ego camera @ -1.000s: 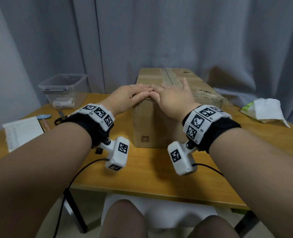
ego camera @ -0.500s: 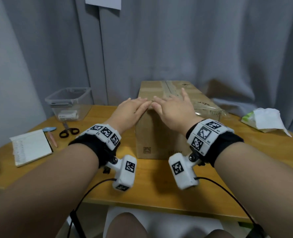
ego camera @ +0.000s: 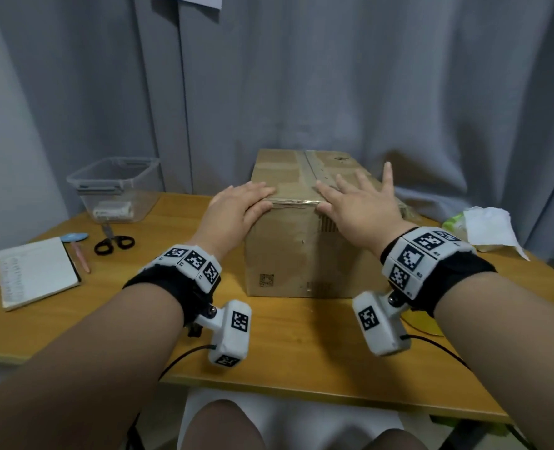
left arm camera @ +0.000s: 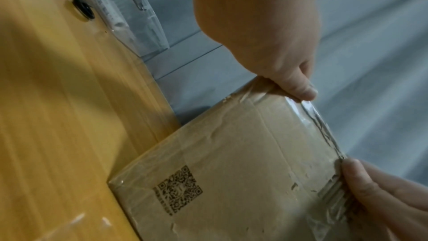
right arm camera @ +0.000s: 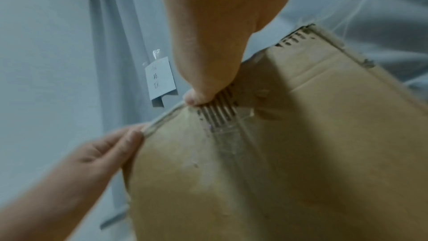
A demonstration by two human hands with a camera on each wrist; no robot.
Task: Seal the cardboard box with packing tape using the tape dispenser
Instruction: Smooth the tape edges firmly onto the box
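Note:
A brown cardboard box (ego camera: 288, 248) stands on the wooden table (ego camera: 301, 345), with clear tape (ego camera: 293, 202) along its near top edge and down its top seam. My left hand (ego camera: 241, 207) lies flat on the box's near left corner, fingers straight on top, thumb against the front face. My right hand (ego camera: 355, 203) lies flat on the near right part of the top with fingers spread, thumb at the edge. In the left wrist view the left thumb (left arm camera: 298, 87) presses the shiny tape (left arm camera: 319, 118) on the box (left arm camera: 231, 171). The right thumb (right arm camera: 197, 98) presses the box (right arm camera: 301, 153) edge. No tape dispenser is in view.
Left of the box are a clear plastic bin (ego camera: 116, 186), black scissors (ego camera: 113, 243), a notebook (ego camera: 35, 279) and a pink pen (ego camera: 80, 256). A crumpled white paper (ego camera: 489, 228) lies at the right. A yellow round thing (ego camera: 421, 323) shows under my right wrist. Grey curtain hangs behind.
My hands, which met at the middle of the near top edge, have slid apart toward the box's corners. The head view has tilted upward.

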